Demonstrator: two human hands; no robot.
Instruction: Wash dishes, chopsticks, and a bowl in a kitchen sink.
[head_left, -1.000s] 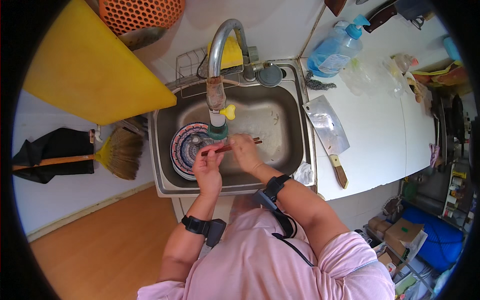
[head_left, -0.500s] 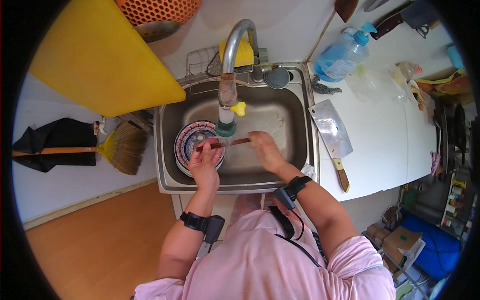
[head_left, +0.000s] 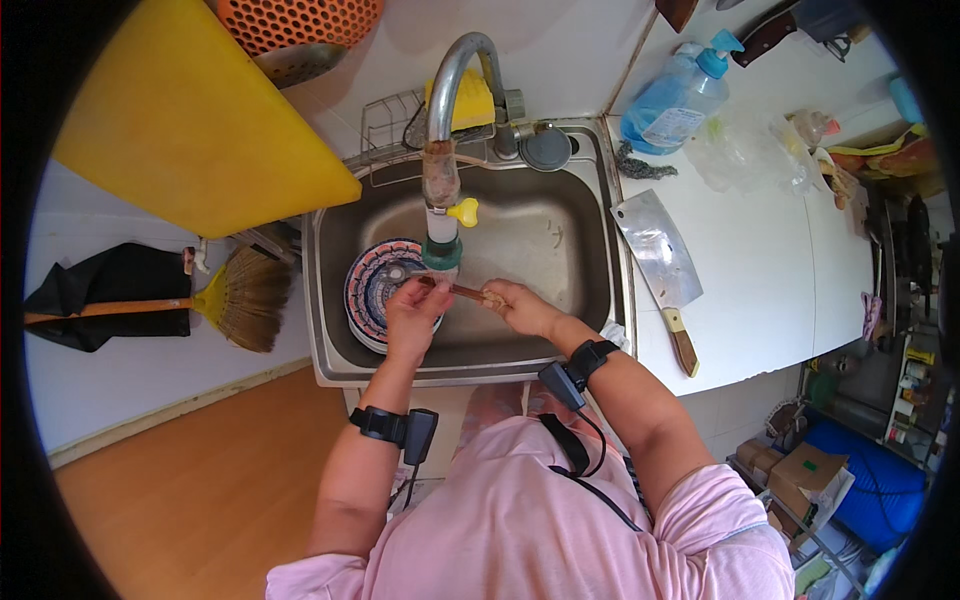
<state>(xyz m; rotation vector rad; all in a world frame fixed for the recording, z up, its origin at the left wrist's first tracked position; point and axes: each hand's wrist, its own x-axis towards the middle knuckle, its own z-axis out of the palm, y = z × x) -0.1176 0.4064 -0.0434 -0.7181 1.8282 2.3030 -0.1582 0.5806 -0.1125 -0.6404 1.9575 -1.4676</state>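
Both my hands are over the metal sink (head_left: 585, 235), just below the tap's green nozzle (head_left: 440, 252). My left hand (head_left: 410, 325) pinches one end of the reddish-brown chopsticks (head_left: 466, 292). The fingers of my right hand (head_left: 528, 308) are closed round the other end. How many sticks there are is hard to make out. Water seems to fall from the nozzle near my left fingertips. Behind my left hand, a stack of patterned dishes (head_left: 362, 285) sits in the left part of the sink; my hand hides part of it.
A cleaver (head_left: 660, 250) lies on the white counter (head_left: 755, 290) right of the sink. Beyond it stand a blue soap bottle (head_left: 680, 105) and a dark scourer (head_left: 645, 167). A yellow board (head_left: 200, 120) juts over the sink's left side. A broom (head_left: 250, 300) hangs at left.
My right hand has drawn closer to my left along the chopsticks and is no longer blurred. My left hand has shifted slightly, to beneath the nozzle. The whole view has moved a little.
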